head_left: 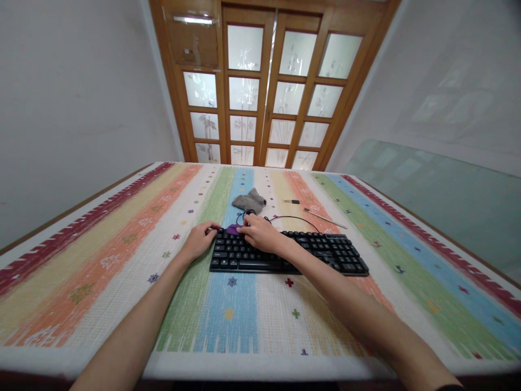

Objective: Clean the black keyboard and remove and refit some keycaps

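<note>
A black keyboard (256,264) lies flat on the table, with its keys facing up. Over its upper left keys, my right hand (258,232) is closed on a soft purple piece (233,229) that looks like cloth; its exact kind is hard to make out. At the keyboard's upper left corner, my left hand (200,239) has its fingers curled against the edge. My right forearm crosses above the middle keys and hides some of them.
Behind the keyboard lie a crumpled grey cloth (246,202) and a black cable (299,218). Farther right are a small black-ended item (295,202) and a toothbrush (328,219) with a pale handle. A striped tablecloth (228,326) covers the table.
</note>
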Action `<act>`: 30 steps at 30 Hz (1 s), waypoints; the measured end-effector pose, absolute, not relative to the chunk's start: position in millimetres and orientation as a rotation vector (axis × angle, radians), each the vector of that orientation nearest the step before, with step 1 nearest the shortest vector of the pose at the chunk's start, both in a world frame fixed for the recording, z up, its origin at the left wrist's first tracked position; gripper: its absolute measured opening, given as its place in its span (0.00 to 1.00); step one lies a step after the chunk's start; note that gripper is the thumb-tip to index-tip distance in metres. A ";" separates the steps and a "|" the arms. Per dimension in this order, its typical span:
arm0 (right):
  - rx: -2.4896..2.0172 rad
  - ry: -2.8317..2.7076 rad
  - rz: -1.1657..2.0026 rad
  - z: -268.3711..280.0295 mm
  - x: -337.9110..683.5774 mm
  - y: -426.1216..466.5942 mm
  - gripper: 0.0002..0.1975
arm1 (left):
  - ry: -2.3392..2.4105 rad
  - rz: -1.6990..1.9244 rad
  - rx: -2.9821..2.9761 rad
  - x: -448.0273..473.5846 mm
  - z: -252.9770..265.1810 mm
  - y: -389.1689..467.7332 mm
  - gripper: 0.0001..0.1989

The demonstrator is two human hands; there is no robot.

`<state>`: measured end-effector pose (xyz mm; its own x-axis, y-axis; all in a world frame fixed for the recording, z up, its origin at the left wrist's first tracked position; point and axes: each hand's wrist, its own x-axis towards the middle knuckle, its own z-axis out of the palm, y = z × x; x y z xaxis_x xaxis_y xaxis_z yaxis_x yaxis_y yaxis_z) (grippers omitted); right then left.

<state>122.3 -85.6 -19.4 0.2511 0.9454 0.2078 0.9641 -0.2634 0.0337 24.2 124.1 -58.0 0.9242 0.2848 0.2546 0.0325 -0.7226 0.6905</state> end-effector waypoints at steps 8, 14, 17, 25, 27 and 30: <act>-2.432 -1.856 -0.293 -12.2 124.7 -87.9 0.12 | 0.237 0.441 2.360 23.5 -56.5 123.6 0.14; -2.409 -1.709 -0.386 -8.9 132.7 -92.9 0.14 | 0.247 0.424 2.372 23.3 -56.6 123.0 0.15; -2.362 -1.746 -0.377 -10.9 133.6 -95.5 0.15 | 0.241 0.432 2.383 23.9 -57.6 124.3 0.15; -2.393 -1.850 -0.269 -20.4 133.1 -103.8 0.14 | 0.241 0.429 2.394 23.2 -57.0 123.3 0.15; -2.390 -1.833 -0.274 -19.0 132.3 -105.3 0.14 | 0.239 0.430 2.388 22.9 -56.6 122.6 0.15; -2.384 -1.831 -0.279 -14.9 130.8 -107.0 0.14 | 0.231 0.435 2.382 23.0 -56.7 122.8 0.15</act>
